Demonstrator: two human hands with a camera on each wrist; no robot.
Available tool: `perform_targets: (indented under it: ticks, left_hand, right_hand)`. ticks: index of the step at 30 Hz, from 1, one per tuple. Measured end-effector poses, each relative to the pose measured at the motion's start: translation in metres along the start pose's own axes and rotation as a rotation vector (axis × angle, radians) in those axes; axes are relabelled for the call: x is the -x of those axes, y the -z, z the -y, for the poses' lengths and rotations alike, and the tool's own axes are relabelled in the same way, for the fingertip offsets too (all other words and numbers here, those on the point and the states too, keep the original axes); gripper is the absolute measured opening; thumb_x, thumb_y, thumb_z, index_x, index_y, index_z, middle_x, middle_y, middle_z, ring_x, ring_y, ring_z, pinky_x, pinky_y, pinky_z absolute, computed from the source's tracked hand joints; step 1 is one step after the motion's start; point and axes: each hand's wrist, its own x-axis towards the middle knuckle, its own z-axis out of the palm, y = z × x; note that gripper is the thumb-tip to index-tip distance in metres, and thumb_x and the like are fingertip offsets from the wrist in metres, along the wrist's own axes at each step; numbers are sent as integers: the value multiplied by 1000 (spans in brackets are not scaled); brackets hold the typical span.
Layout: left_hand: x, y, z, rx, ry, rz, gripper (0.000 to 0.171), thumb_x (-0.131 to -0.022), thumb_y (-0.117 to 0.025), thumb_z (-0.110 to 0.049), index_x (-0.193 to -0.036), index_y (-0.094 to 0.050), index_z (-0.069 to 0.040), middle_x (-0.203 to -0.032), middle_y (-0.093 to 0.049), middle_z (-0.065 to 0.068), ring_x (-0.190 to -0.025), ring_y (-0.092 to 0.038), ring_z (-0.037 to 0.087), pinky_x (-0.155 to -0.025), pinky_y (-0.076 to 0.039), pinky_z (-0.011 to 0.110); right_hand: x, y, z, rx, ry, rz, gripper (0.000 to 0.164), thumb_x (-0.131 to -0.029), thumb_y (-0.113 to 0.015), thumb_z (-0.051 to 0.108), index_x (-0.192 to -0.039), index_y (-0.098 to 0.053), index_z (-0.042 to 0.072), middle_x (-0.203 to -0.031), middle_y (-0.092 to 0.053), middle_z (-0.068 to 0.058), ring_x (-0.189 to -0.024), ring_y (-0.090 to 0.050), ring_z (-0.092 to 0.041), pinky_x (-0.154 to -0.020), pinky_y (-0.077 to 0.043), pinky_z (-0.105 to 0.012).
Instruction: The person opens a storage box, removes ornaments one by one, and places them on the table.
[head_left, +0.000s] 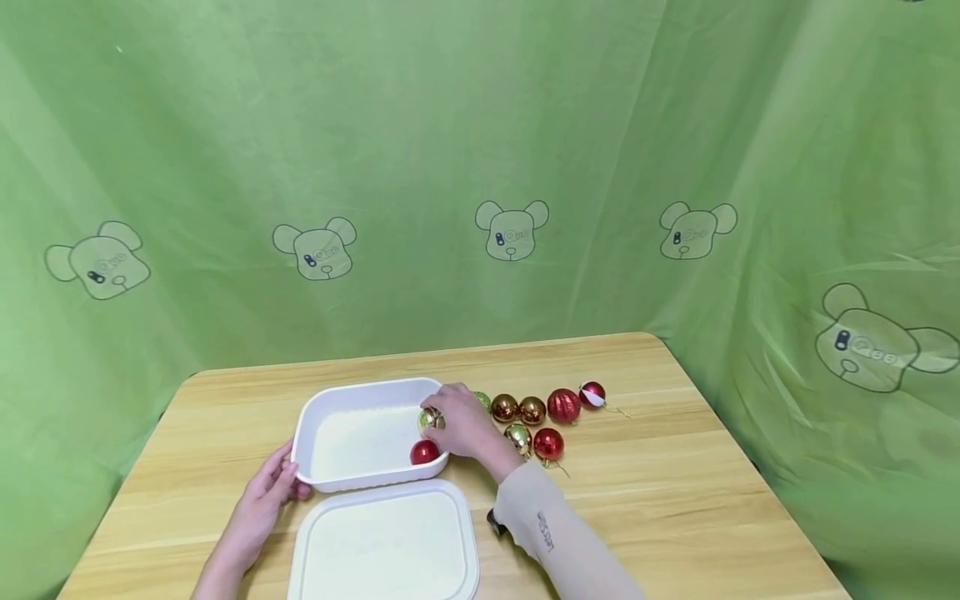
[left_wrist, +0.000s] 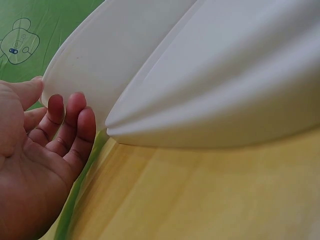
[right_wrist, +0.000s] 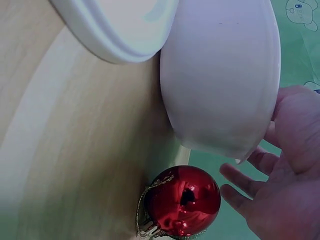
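Observation:
A white plastic box (head_left: 360, 482) stands on the table, its open top facing up. My left hand (head_left: 262, 493) grips its left end, thumb at the rim; the left wrist view shows the other fingers bent beside the outer wall. Over the right rim reaches my right hand (head_left: 465, 421), which pinches a shiny gold Christmas ball (head_left: 429, 420) inside the box. That ball is hidden behind the box wall in the right wrist view. Near it in the box lies a red Christmas ball (head_left: 424, 452).
The white lid (head_left: 386, 546) lies flat in front of the box. Right of the box sit several Christmas balls: a green one (head_left: 482, 400), brown-gold ones (head_left: 532, 410), a gold one (head_left: 517, 437) and red ones (head_left: 549, 444). Green cloth (head_left: 420, 300) hangs behind the wooden table (head_left: 660, 467).

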Motion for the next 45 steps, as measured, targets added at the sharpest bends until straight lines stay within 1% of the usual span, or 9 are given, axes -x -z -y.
perform_targets:
  ticks: [4,7,11,15,19,23,30,35,45]
  left_hand:
    - [0,0,1,0,-9,1,56,-113,-44,-24,-160,-29,1,-98,-60,1,-86,-66,10,-82,-60,22]
    - [0,0,1,0,-11,3,56,-113,-44,-24,-160,-29,2,-98,-60,1,-85,-66,10,-82,-60,22]
    - [1,-1,1,5,-15,5,56,-113,-44,-24,-160,-29,2,-98,-61,1,-85,-66,10,-81,-60,23]
    - [2,-1,1,5,-14,7,56,-113,-44,-24,-160,-28,2,-99,-60,1,-86,-66,10,-82,-60,22]
    - [3,0,1,6,-10,6,56,-113,-44,-23,-160,-28,2,-99,-61,1,-86,-66,10,-82,-60,22]
    - [3,0,1,10,-14,5,56,-113,-44,-24,-160,-27,2,-100,-61,2,-86,-66,10,-83,-60,22]
    - [3,-1,1,8,-10,7,57,-113,-43,-24,-160,-27,2,-100,-60,1,-86,-66,9,-83,-60,21]
    - [3,-1,2,13,-7,8,57,-113,-44,-24,-161,-27,2,-101,-61,1,-86,-66,10,-83,-60,22]
    - [2,0,0,10,-6,10,57,-113,-44,-25,-161,-27,2,-101,-61,1,-87,-66,10,-83,-60,21]
  right_hand:
    - [1,1,0,-32,-23,-17,50,-90,-80,35,-135,-68,17,-144,-61,-10,-141,-49,-30,-121,-37,-54]
    - [1,3,0,-45,-39,-25,50,-91,-79,36,-137,-67,18,-153,-53,-14,-147,-43,-33,-122,-34,-59]
    - [3,7,1,-70,-43,-52,50,-92,-78,36,-138,-66,18,-157,-48,-18,-148,-42,-35,-122,-34,-61]
    - [7,11,2,-84,-21,-69,50,-93,-77,35,-138,-66,18,-151,-55,-14,-143,-48,-31,-120,-38,-56]
    - [10,14,0,-101,14,-82,50,-93,-77,34,-139,-65,17,-140,-62,-8,-132,-55,-27,-115,-46,-51]
    - [13,17,-3,-142,36,-99,50,-94,-76,34,-140,-64,17,-133,-65,-5,-124,-59,-23,-110,-51,-46]
    - [20,25,-7,-232,45,-97,52,-95,-76,33,-142,-62,16,-133,-63,-3,-122,-61,-23,-111,-50,-46]
    - [24,28,-10,-272,52,-108,52,-95,-76,32,-142,-63,14,-133,-63,-3,-123,-62,-24,-111,-50,-47]
    - [35,34,-26,-262,34,-138,50,-94,-77,34,-139,-65,17,-132,-64,-1,-121,-64,-23,-110,-52,-46]
